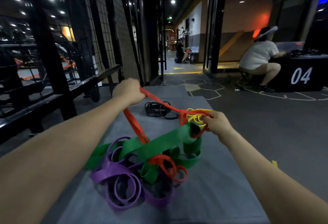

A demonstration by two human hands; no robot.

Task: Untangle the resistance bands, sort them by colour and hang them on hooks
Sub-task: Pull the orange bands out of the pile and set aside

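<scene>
A tangle of resistance bands lies on a grey mat [204, 197]: wide green bands [159, 145], purple bands [117, 176] at the front, and red bands [168, 168]. My left hand [128, 90] is raised and closed on a red band [132, 120] that stretches taut down into the pile and across to the right. My right hand [215, 122] pinches the red band where it knots with thin yellow bands [195, 117]. A small heap of black bands [157, 109] lies apart, farther back on the mat.
A black wire-mesh rack [58, 50] stands along the left. At the right a person [257, 58] crouches by a black box marked 04 [300, 78]. Another person [180, 51] sits far down the corridor. Dark floor surrounds the mat.
</scene>
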